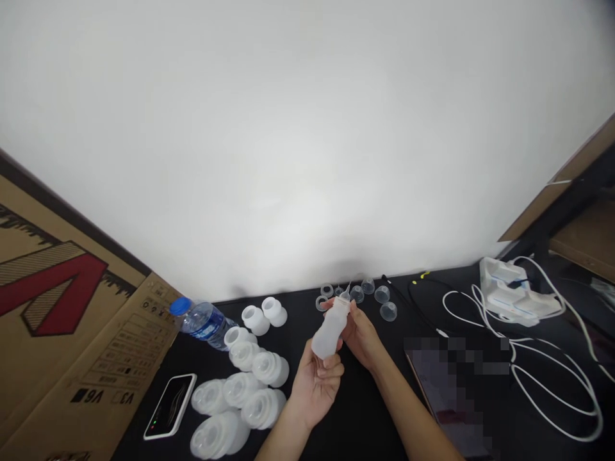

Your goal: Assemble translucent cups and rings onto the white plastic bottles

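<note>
Tilted away from me, a translucent white baby bottle with a narrow waist is held between both hands. My left hand is closed around its lower body from below. At the neck, the fingers of my right hand grip the collar, partly hidden behind the bottle. A clear pointed teat sticks up from the neck. Beyond my hands lie clear ring collars and several clear dome caps. To the left stand several capped white bottles and a few open-necked white bottles.
A water bottle with a blue cap leans at the left, by a cardboard box. A white-framed phone-like device lies in front. On the right are a dark flat tablet-like device, a white charging dock and looped white cables.
</note>
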`<action>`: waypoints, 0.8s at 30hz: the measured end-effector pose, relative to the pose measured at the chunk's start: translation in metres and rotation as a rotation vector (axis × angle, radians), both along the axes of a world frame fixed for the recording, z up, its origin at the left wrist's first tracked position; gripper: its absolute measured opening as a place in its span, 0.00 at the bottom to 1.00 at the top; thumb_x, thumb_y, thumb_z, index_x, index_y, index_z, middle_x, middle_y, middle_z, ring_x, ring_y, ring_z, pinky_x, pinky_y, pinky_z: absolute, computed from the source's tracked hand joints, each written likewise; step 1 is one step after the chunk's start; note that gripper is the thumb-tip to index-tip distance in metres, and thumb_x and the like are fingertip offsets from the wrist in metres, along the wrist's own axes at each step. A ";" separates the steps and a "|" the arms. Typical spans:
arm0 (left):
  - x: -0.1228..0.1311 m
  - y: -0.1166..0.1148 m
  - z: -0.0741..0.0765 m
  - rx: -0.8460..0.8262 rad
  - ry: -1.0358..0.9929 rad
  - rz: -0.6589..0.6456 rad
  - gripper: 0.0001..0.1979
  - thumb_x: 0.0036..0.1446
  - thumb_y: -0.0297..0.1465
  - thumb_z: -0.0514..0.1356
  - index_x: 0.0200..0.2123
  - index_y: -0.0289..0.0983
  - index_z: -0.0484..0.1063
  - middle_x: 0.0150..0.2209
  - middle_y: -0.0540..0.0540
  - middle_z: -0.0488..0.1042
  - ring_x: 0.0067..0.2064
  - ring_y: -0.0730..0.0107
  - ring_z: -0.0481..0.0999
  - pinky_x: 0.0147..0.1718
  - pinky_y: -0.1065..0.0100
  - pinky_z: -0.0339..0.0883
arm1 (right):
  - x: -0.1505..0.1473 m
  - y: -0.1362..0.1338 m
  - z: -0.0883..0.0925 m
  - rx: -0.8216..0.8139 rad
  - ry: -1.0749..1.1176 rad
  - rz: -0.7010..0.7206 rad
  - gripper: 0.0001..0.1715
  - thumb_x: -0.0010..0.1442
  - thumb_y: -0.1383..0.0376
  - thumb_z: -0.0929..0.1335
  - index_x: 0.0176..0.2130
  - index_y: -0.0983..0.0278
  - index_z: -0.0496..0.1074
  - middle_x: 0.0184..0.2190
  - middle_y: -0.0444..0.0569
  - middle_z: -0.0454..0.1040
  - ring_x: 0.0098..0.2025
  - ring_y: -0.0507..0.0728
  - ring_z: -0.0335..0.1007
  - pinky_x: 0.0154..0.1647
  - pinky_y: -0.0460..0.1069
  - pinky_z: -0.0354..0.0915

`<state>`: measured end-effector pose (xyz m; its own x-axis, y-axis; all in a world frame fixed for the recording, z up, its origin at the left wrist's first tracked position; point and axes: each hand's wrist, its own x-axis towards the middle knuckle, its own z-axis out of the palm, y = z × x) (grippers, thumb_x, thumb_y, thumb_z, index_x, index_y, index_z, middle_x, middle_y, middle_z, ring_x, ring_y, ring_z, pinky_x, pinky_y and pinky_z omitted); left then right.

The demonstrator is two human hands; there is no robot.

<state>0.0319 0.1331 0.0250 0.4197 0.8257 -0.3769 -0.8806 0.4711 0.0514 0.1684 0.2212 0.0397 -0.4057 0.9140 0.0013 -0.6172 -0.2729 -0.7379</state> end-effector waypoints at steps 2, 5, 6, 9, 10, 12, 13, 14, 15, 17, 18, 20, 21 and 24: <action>0.001 0.000 -0.001 0.010 -0.031 0.003 0.15 0.71 0.34 0.62 0.47 0.24 0.77 0.25 0.54 0.62 0.22 0.84 0.63 0.18 0.87 0.55 | -0.002 -0.001 0.000 0.015 -0.006 -0.015 0.33 0.64 0.38 0.75 0.51 0.60 0.84 0.56 0.56 0.84 0.59 0.67 0.77 0.58 0.58 0.69; 0.003 0.001 0.000 0.039 -0.058 -0.008 0.17 0.71 0.34 0.61 0.48 0.21 0.77 0.25 0.54 0.62 0.23 0.83 0.64 0.19 0.86 0.56 | -0.002 -0.001 0.001 0.042 -0.023 -0.026 0.32 0.64 0.39 0.76 0.52 0.60 0.84 0.56 0.56 0.83 0.61 0.67 0.75 0.61 0.58 0.68; 0.003 0.001 0.000 0.053 -0.059 -0.015 0.18 0.71 0.34 0.61 0.48 0.21 0.77 0.25 0.54 0.62 0.23 0.83 0.64 0.19 0.85 0.56 | -0.001 -0.001 0.001 0.046 -0.030 -0.025 0.31 0.64 0.40 0.76 0.52 0.60 0.84 0.57 0.55 0.83 0.60 0.67 0.75 0.60 0.58 0.69; 0.001 0.002 -0.002 0.105 -0.044 -0.031 0.19 0.67 0.35 0.64 0.48 0.21 0.77 0.24 0.54 0.62 0.23 0.83 0.63 0.20 0.83 0.55 | 0.002 0.000 0.003 0.034 -0.032 0.009 0.29 0.66 0.42 0.74 0.52 0.60 0.84 0.55 0.55 0.83 0.53 0.65 0.76 0.54 0.57 0.70; 0.000 0.002 -0.003 0.123 -0.040 -0.035 0.19 0.66 0.36 0.66 0.47 0.21 0.78 0.24 0.54 0.62 0.23 0.83 0.62 0.20 0.83 0.54 | 0.002 0.000 0.004 0.029 -0.025 0.024 0.27 0.66 0.43 0.74 0.50 0.61 0.84 0.53 0.54 0.84 0.50 0.63 0.77 0.51 0.56 0.71; -0.001 0.002 -0.006 0.153 -0.031 -0.054 0.20 0.64 0.37 0.68 0.46 0.21 0.78 0.23 0.55 0.62 0.22 0.83 0.60 0.19 0.82 0.52 | 0.004 -0.001 0.006 0.027 -0.003 0.049 0.24 0.65 0.45 0.74 0.46 0.61 0.84 0.48 0.53 0.84 0.44 0.61 0.75 0.46 0.54 0.71; -0.001 0.002 -0.007 0.161 -0.024 -0.069 0.20 0.63 0.37 0.69 0.46 0.22 0.78 0.22 0.55 0.62 0.21 0.83 0.59 0.19 0.82 0.51 | 0.004 -0.001 0.006 0.027 0.008 0.060 0.23 0.64 0.46 0.74 0.45 0.61 0.83 0.46 0.53 0.84 0.43 0.61 0.75 0.43 0.53 0.71; -0.001 0.002 -0.007 0.167 -0.014 -0.085 0.20 0.63 0.37 0.69 0.46 0.22 0.78 0.21 0.56 0.61 0.21 0.84 0.58 0.19 0.81 0.50 | 0.004 -0.002 0.006 0.030 0.019 0.068 0.22 0.64 0.47 0.73 0.44 0.61 0.83 0.44 0.53 0.83 0.42 0.61 0.74 0.41 0.52 0.70; 0.000 0.002 -0.007 0.170 -0.002 -0.097 0.21 0.64 0.39 0.69 0.45 0.23 0.78 0.21 0.56 0.60 0.20 0.84 0.57 0.18 0.81 0.49 | 0.005 -0.002 0.006 0.031 0.027 0.075 0.22 0.64 0.47 0.73 0.44 0.61 0.83 0.43 0.53 0.83 0.41 0.61 0.74 0.39 0.52 0.70; 0.002 0.002 -0.005 0.173 0.026 -0.099 0.23 0.66 0.43 0.68 0.44 0.24 0.79 0.20 0.57 0.60 0.19 0.84 0.54 0.18 0.80 0.47 | 0.005 -0.003 0.004 0.027 0.031 0.079 0.24 0.64 0.46 0.73 0.45 0.62 0.83 0.45 0.54 0.82 0.40 0.60 0.73 0.34 0.50 0.69; 0.003 0.002 -0.003 0.177 0.043 -0.091 0.25 0.66 0.46 0.68 0.44 0.25 0.79 0.19 0.57 0.60 0.19 0.84 0.54 0.18 0.79 0.46 | 0.005 -0.003 0.003 0.026 0.028 0.076 0.25 0.64 0.45 0.73 0.46 0.62 0.84 0.45 0.54 0.81 0.39 0.60 0.73 0.31 0.50 0.68; 0.006 0.002 0.001 0.189 0.081 -0.069 0.28 0.67 0.51 0.66 0.43 0.26 0.79 0.20 0.56 0.61 0.19 0.83 0.53 0.18 0.78 0.46 | 0.003 -0.004 -0.001 0.029 0.016 0.075 0.30 0.64 0.40 0.73 0.47 0.63 0.84 0.43 0.54 0.80 0.37 0.58 0.71 0.27 0.48 0.65; 0.007 0.002 0.002 0.198 0.100 -0.059 0.29 0.67 0.52 0.66 0.43 0.26 0.79 0.20 0.55 0.63 0.20 0.83 0.52 0.19 0.78 0.46 | 0.003 -0.004 -0.002 0.035 0.012 0.077 0.33 0.63 0.38 0.74 0.48 0.63 0.84 0.41 0.53 0.80 0.36 0.58 0.71 0.25 0.47 0.63; 0.010 0.002 0.003 0.213 0.155 -0.038 0.29 0.68 0.52 0.64 0.43 0.27 0.79 0.21 0.53 0.65 0.20 0.82 0.53 0.20 0.77 0.46 | -0.001 -0.004 -0.005 0.041 0.022 0.021 0.35 0.59 0.38 0.78 0.52 0.60 0.82 0.42 0.51 0.79 0.35 0.57 0.71 0.21 0.45 0.60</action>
<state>0.0415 0.1353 0.0284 0.4029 0.8781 -0.2582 -0.8365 0.4678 0.2856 0.1676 0.2176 0.0343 -0.4244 0.9042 0.0481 -0.6281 -0.2557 -0.7349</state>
